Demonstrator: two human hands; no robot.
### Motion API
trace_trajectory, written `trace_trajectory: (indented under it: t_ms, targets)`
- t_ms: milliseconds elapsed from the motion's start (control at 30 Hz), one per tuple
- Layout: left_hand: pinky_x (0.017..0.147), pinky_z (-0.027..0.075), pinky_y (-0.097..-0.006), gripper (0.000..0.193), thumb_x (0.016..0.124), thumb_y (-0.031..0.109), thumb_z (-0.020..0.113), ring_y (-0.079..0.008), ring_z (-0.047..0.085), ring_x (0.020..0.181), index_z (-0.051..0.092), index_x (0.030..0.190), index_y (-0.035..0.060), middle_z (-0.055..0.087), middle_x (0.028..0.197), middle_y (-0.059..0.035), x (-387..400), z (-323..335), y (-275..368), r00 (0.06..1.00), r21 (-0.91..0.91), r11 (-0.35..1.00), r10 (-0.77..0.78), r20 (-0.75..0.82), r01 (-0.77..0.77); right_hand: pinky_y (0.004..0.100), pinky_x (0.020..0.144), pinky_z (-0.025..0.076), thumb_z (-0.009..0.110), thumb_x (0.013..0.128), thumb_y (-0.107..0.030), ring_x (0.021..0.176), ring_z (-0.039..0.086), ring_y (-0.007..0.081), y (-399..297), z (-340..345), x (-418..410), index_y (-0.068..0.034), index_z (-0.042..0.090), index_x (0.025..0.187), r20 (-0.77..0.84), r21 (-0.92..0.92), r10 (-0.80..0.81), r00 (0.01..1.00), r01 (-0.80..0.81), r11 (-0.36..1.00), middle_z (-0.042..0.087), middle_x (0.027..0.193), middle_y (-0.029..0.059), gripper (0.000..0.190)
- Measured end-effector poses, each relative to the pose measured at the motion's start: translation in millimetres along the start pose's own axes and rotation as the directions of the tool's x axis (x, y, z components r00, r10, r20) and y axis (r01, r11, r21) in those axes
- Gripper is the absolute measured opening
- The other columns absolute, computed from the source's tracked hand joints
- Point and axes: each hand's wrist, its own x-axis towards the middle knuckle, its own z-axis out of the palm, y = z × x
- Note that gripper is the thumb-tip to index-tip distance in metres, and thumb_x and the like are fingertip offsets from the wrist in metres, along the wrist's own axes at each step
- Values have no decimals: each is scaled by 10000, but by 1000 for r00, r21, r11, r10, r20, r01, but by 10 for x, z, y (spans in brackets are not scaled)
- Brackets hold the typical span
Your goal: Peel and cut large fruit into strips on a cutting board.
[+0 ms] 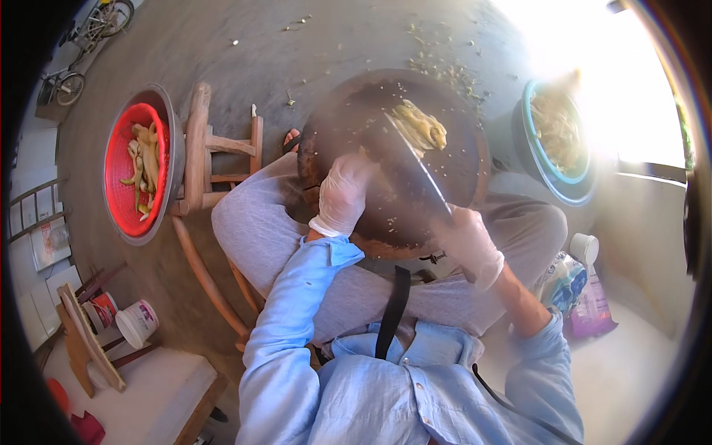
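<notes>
A cleaver [420,161] is in my right hand [470,242], which wears a clear glove and is shut around its handle. Its blade slants up and left across a round, dark wooden chopping block [345,111]. Past the blade lies a small heap of pale yellow-green vegetable [417,127], probably cut peppers, and pale seeds are scattered over the wood. My left hand [347,192], gloved too, is at the near left part of the block beside the blade. Its fingertips are hidden or blurred, so whether they hold anything is unclear.
At left, a red colander [123,183] of long peppers sits in a grey basin [175,167] by a wooden chair [197,150]. A blue-rimmed basin [528,119] of cut strips stands right. Plant scraps [450,78] litter the floor. Near my right elbow are a plastic pack [567,283] and purple packet [592,311].
</notes>
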Motion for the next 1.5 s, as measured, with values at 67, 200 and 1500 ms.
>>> trace_trajectory:
  t_ms: [67,200,1500]
  targets:
    - [786,539,-379,241,743,-7,697,-288,618,955,685,957,100,634,938,-57,28,37,-43,999,9,999,36,21,-36,367,659,491,575,926,-133,635,598,233,-6,-42,24,5,653,1043,-14,85,153,988,-152,985,632,714,182,197]
    - [779,536,-388,225,743,-12,697,-291,616,951,676,938,98,629,924,-58,101,85,6,999,-8,1000,21,39,-21,391,643,494,573,927,-129,623,625,296,52,-73,-14,1,634,990,-78,31,45,996,-43,999,632,697,194,157]
    - [747,548,-400,155,710,-45,665,-309,644,941,629,797,78,640,885,-72,91,60,81,1000,36,999,-21,14,20,514,679,497,587,904,-181,713,624,452,-130,186,248,2,564,863,-85,-293,-111,990,82,953,626,714,245,188]
